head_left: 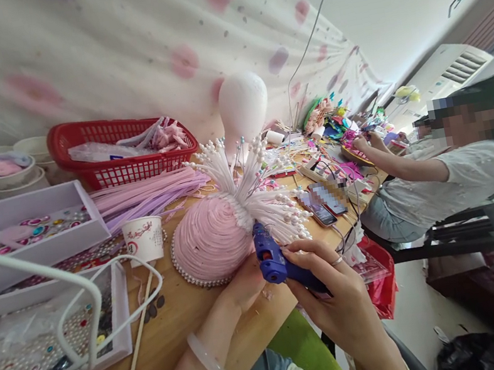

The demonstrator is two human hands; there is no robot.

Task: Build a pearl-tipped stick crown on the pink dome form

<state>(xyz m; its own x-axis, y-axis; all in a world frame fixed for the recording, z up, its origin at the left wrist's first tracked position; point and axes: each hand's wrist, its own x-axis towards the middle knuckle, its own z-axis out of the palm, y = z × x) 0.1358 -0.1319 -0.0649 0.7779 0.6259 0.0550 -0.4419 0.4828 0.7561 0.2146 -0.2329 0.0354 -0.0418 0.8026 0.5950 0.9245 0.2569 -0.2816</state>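
A pink cord-wrapped dome [211, 236] with pearl beads along its rim lies tilted over the table. From its top fans a spray of white pearl-tipped stems [274, 202]. My left hand [247, 285], a pale bangle on its wrist, holds the dome low on its right side; most of its fingers are hidden behind the dome and the tool. My right hand [331, 282] is wrapped round a blue hot glue gun [272, 257]. The gun's front end points at the base of the stems; its tip is hard to make out.
A white foam head [243, 106] stands behind the dome. To the left are a red basket [128, 174], a paper cup [144, 238], bead boxes [32, 255] and a white bent-wire frame [97, 294]. Phones [320, 207] lie right; a co-worker [458, 167] sits beyond.
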